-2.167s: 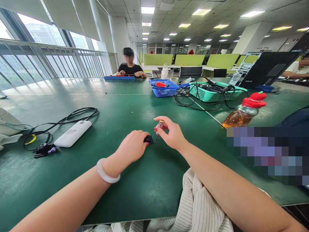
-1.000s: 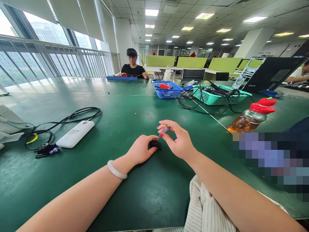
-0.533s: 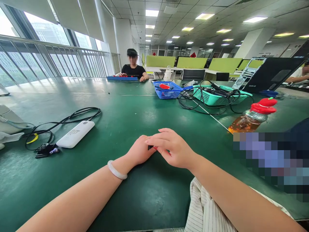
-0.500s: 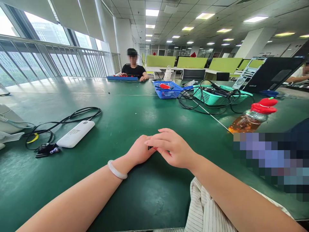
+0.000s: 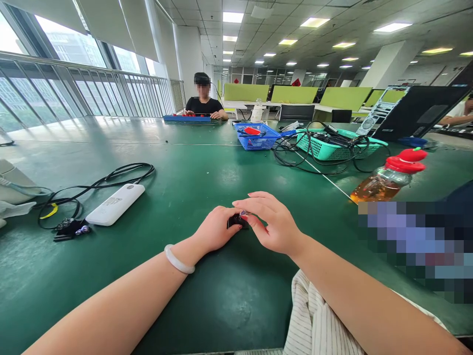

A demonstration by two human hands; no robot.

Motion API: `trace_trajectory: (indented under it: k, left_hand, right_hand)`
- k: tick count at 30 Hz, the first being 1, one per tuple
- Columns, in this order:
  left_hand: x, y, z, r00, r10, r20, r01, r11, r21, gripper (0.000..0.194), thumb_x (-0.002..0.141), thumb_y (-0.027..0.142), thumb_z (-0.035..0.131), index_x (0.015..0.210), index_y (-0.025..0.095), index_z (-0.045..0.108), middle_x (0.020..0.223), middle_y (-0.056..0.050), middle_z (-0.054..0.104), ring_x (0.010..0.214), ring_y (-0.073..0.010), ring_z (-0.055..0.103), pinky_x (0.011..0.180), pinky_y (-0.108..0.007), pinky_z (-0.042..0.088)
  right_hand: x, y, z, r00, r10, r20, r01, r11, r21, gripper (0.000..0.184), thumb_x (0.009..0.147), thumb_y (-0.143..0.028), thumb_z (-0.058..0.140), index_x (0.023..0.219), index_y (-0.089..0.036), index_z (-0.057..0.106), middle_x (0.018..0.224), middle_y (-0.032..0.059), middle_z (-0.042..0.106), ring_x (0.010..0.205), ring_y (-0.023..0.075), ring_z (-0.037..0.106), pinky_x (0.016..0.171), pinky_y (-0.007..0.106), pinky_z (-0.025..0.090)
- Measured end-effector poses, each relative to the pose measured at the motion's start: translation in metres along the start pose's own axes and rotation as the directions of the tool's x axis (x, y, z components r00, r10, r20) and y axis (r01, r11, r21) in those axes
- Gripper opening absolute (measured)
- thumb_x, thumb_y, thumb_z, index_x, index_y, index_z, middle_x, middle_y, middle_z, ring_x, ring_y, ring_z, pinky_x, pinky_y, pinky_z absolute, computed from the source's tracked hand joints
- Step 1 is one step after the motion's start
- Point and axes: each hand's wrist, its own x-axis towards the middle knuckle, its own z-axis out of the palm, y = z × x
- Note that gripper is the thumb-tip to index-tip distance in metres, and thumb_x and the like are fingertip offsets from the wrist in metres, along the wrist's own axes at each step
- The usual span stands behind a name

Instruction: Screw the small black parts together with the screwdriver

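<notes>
My left hand [image 5: 216,228] rests on the green table [image 5: 192,167], its fingers closed on a small black part [image 5: 235,222]. A pale bangle sits on that wrist. My right hand [image 5: 271,221] is just to the right of it, fingers curled over the part. A small screwdriver [image 5: 244,213] is pinched in those fingers, lying nearly flat, with only a short bit of it showing at the part. The two hands touch over the part.
A white power bank [image 5: 115,204] with black cables lies to the left. A bottle with a red cap [image 5: 388,176] lies at right. A blue basket [image 5: 256,136] and a teal basket [image 5: 328,143] with cables stand farther back. Another person [image 5: 202,101] sits at the far end.
The screwdriver went from upright to laid low at the black part. My right hand closed over my left hand and the part, then drew back slightly, so the part shows again.
</notes>
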Motion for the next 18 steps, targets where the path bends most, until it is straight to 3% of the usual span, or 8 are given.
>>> trace_trajectory:
  k: [11,18]
  left_hand:
    - [-0.0002,0.0054,-0.0052,0.993,-0.098,0.067,0.095,0.995,0.037,0.023,0.089,0.020,0.069,0.111,0.021,0.073,0.105,-0.005,0.077,0.103,-0.0274,0.065,0.095,-0.042,0.051]
    - [-0.0006,0.0050,-0.0049,0.993,-0.097,0.063,0.094,0.994,0.048,0.024,0.089,0.021,0.068,0.113,0.021,0.073,0.104,-0.006,0.077,0.102,-0.0279,0.066,0.094,-0.042,0.052]
  right_hand:
    - [-0.0008,0.0027,0.0003,0.980,0.199,0.020,-0.200,0.978,0.057,0.047,0.094,-0.005,0.052,0.134,-0.030,0.056,0.102,0.0001,0.079,0.093,0.0152,0.075,0.089,0.033,0.063]
    - [-0.0036,0.0056,0.0037,0.937,0.336,0.099,-0.345,0.934,0.091,0.051,0.092,-0.010,0.055,0.139,-0.031,0.053,0.102,0.0001,0.078,0.092,0.0156,0.075,0.090,0.034,0.061]
